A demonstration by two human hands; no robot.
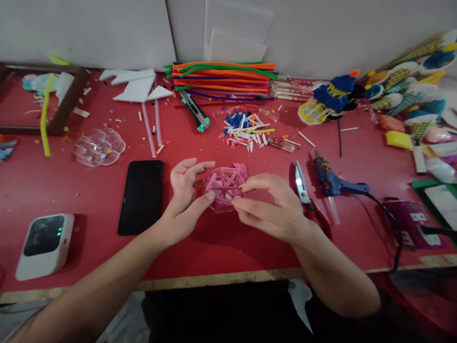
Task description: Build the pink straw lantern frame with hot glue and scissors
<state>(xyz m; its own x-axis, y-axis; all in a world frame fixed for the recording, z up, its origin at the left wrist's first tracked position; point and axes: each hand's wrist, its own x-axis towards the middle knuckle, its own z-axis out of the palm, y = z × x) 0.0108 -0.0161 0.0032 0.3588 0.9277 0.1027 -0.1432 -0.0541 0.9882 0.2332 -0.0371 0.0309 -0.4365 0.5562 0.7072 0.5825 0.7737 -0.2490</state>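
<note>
A small pink wheel-like craft frame [223, 186], with spokes meeting at its middle and short pink pieces at its back right, is between my hands over the red table. My left hand [187, 188] curves around its left side, thumb pressed against the near edge. Thumb and fingers of my right hand [269, 202] pinch at its right edge. Whether a separate small piece is in that pinch is too small to tell. Scissors [303, 183] with red handles lie beside my right hand, near a blue glue gun [330, 178]. Left of my left hand is a black phone [141, 197].
Behind my hands lie a pile of cut bits [246, 128], a utility knife [194, 112] and colourful pipe cleaners [224, 78]. A clear flower-shaped tray [100, 146] and a white device [44, 245] are at left. Right stand a blue-and-yellow figure [328, 100] and a purple box [410, 224].
</note>
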